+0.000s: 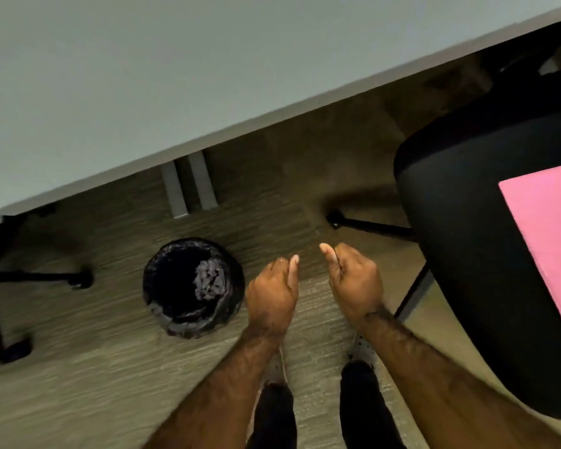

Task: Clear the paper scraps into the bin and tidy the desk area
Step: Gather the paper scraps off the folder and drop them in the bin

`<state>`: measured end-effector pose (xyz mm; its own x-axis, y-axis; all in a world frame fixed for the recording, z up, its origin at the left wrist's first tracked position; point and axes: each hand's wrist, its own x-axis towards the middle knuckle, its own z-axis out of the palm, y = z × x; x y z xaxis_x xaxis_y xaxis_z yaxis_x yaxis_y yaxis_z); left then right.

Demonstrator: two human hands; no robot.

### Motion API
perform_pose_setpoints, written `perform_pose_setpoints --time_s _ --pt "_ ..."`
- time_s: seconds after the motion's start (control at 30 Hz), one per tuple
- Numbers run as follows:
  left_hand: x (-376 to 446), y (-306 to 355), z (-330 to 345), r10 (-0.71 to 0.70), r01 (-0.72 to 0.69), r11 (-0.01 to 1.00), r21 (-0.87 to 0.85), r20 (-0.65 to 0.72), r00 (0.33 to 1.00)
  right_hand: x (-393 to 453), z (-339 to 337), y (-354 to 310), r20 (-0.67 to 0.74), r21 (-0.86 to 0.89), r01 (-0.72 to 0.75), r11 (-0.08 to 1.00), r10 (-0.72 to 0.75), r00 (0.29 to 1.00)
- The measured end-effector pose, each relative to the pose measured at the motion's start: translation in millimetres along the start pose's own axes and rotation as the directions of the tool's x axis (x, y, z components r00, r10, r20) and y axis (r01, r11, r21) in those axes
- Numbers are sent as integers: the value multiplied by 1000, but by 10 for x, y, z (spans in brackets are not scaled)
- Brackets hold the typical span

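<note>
Crumpled pale paper scraps (209, 280) are seen inside the round black-lined bin (193, 286) on the carpet. Just right of the bin, the left hand (272, 294) and right hand (355, 283) are held with fingers curled closed, nothing visibly gripped. Dumping seems finished; tidying the pale grey surface (143, 76) beyond the bin is judged next.

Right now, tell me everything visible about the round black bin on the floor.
The round black bin stands upright on the grey-brown carpet, in front of the pale desk's edge and left of the left hand, which does not touch it. A glossy, crinkled black plastic liner folds over its rim. Inside, against the right wall, lies a clump of crumpled greyish paper scraps. The rest of the interior is dark.
</note>
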<state>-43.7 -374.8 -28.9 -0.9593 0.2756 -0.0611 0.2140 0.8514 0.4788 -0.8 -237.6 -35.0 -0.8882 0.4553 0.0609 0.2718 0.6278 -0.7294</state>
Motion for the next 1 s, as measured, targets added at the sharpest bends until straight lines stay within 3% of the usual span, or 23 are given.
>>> perform_pose_setpoints --time_s 0.33,0.6,0.77,0.87,1.0 --pt "-291 -1829 -433 -283 299 952 63 -180 942 -342 1750 -903 271 56 134 989 -144 952" --pt "-329 -2754 -343 -416 441 893 92 -205 886 -600 2882 -1138 452 27 170 985 -164 877" --pt "-262 -3071 -235 -419 430 894 128 -108 902 -582 3286 -1166 529 -27 121 992 -89 844" --pt "-314 -3189 -166 -469 459 866 198 3 883 -599 3416 -1197 655 -52 106 993 -46 754" --pt "-419 -3221 -129 -416 391 882 264 44 908 -676 3408 -1164 736 -103 197 975 -59 675"
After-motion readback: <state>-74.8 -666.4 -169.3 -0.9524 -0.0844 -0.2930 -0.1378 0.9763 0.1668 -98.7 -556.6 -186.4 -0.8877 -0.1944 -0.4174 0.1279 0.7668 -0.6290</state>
